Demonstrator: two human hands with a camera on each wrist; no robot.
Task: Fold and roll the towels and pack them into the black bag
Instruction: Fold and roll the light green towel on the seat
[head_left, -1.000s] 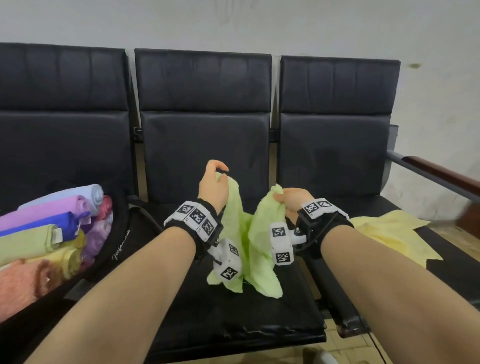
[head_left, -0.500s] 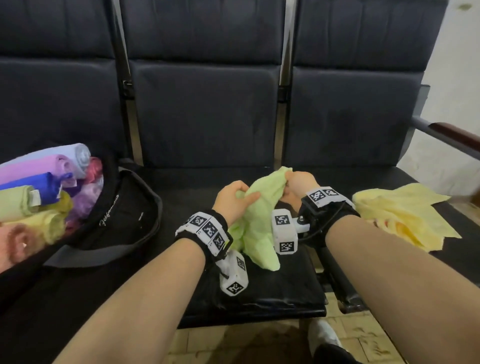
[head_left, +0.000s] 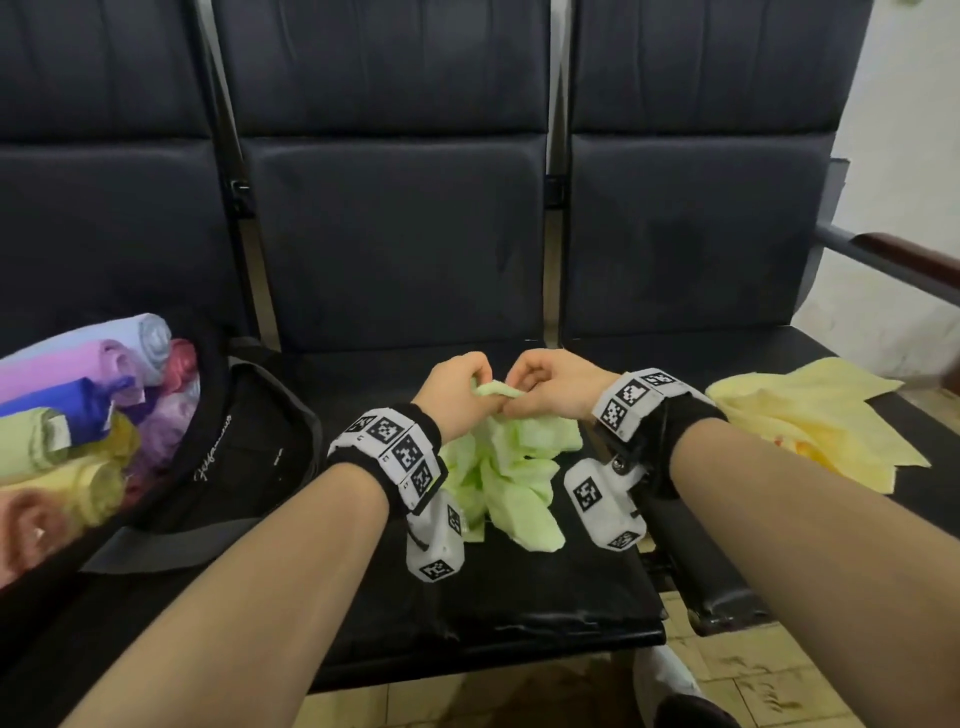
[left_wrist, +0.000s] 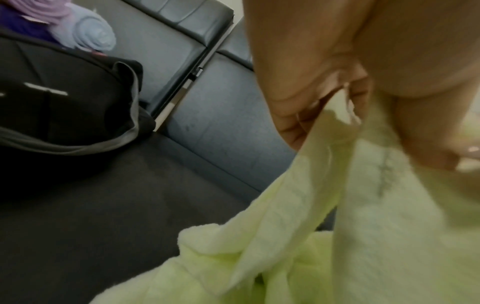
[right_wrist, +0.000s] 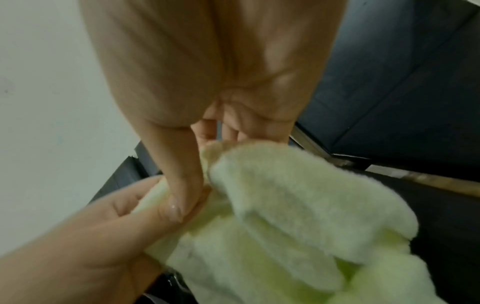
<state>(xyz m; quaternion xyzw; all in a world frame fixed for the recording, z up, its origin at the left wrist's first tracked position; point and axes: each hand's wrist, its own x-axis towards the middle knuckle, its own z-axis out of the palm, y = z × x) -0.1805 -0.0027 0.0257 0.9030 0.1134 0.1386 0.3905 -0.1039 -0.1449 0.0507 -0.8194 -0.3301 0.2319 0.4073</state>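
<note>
While my left hand (head_left: 452, 395) and right hand (head_left: 550, 384) both pinch the green towel (head_left: 514, 467) on the middle seat (head_left: 519, 597), I can't read the black bag (head_left: 234, 467) script left of it; rolled towels (head_left: 78, 415) fill the bag; a yellow towel (head_left: 810, 415) lies right.

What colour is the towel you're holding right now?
Light green; both hands pinch the towel at its top edge. It shows best in the head view.
</note>
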